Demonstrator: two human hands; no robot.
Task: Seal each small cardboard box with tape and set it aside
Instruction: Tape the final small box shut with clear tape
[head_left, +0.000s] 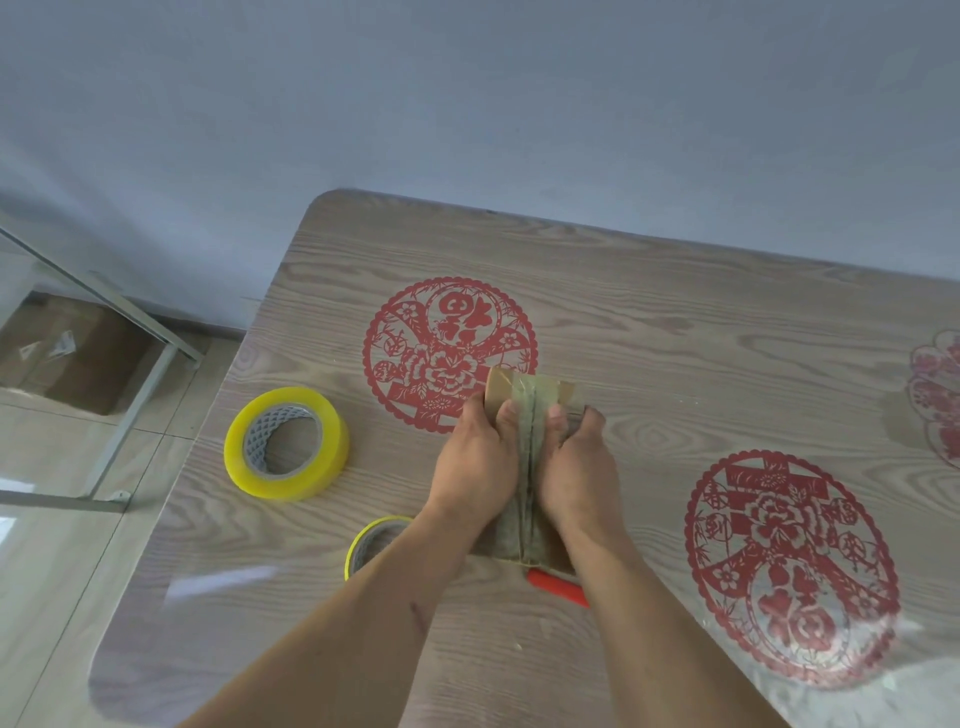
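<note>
On the table (649, 322), left hand (475, 462) and right hand (574, 467) both gripping the taped box (527, 400).

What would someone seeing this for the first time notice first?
Probably the two hands, left hand and right hand, pressing side by side on a taped box at the middle of the table. Next, the yellow tape roll lying flat to the left of the box, and the big red paper-cuts on the tabletop.
</note>
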